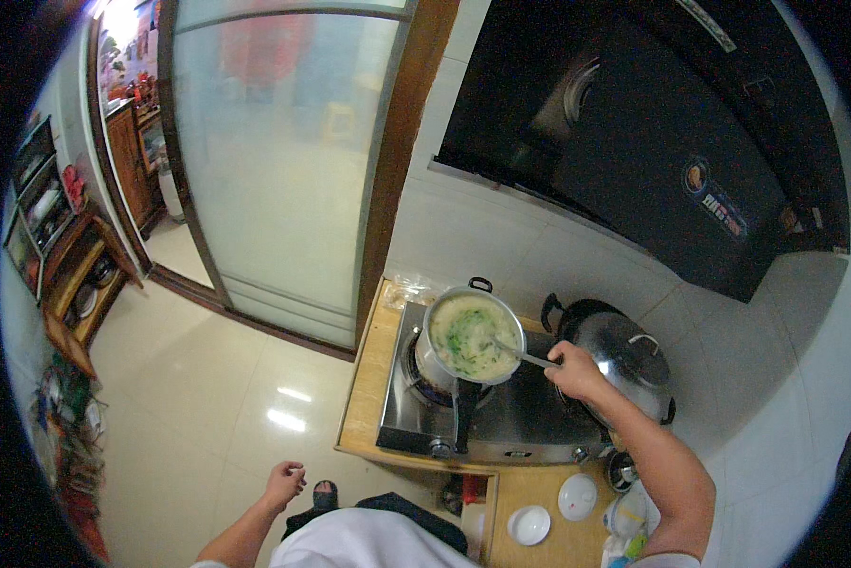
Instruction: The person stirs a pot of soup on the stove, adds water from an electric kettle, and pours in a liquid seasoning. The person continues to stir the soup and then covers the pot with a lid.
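Observation:
My right hand (576, 370) grips the handle of a metal ladle (528, 356), whose lower end dips into a pale soup with chopped greens (473, 337). The soup nearly fills a metal pot (436, 361) on the left burner of a two-burner gas stove (517, 419). A long black pot handle (466, 415) points towards me, and a small loop handle (480, 285) sits on the far side. My left hand (285, 485) hangs beside my body over the floor, fingers loosely curled, holding nothing. The ladle's bowl is hidden under the soup.
A lidded wok (620, 355) occupies the right burner. Above hangs a black range hood (631, 142). On the wooden counter (510, 490) are a white bowl (530, 525) and a white lid (577, 497). A clear plastic bag (407, 291) lies behind the stove. A frosted sliding door (276, 163) stands beyond.

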Available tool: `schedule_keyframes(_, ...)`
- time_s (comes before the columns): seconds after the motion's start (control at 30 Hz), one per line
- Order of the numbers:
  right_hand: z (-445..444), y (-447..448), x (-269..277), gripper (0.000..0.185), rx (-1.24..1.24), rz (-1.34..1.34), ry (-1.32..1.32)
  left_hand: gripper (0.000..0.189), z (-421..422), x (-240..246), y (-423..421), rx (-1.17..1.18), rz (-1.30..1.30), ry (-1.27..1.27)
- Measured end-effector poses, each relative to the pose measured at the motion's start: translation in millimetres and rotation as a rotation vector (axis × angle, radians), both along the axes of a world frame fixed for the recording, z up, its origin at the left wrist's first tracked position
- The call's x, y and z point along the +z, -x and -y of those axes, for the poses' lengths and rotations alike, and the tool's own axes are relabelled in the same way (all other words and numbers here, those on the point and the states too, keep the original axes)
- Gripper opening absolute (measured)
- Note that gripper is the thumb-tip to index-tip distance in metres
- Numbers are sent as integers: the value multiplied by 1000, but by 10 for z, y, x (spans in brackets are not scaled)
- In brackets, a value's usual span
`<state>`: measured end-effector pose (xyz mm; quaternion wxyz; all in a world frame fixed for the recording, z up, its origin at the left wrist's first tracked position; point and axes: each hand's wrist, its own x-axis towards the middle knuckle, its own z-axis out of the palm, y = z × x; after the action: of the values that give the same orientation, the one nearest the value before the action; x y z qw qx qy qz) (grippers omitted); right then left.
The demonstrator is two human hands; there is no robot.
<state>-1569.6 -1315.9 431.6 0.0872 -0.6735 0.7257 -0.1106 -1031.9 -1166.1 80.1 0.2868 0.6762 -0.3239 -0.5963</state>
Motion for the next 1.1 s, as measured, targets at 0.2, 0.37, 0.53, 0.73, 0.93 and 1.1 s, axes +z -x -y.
schedule_keyframes(0.2,160,-353,-191,23,240,-405,32,25,-200,-194,-193,39,66,-57)
schedule_keyframes(0.37,399,-161,-356,15,408,-736,116,25,-275,-281,-213,54,53,-40)
schedule_keyframes(0.53,479,-418,78,20,375,-765,-213,26,-297,-283,-227,37,78,-6)
schedule_keyframes(0.73,591,-399,106,20,253,-483,-393,30,-74,-103,-61,-29,74,47)
schedule_keyframes(0.93,587,-287,-148,20,66,216,-650,31,104,-9,134,-100,89,115)
schedule_keyframes(1.1,274,-231,-68,20,-201,613,-681,32,71,-174,46,-116,108,103)
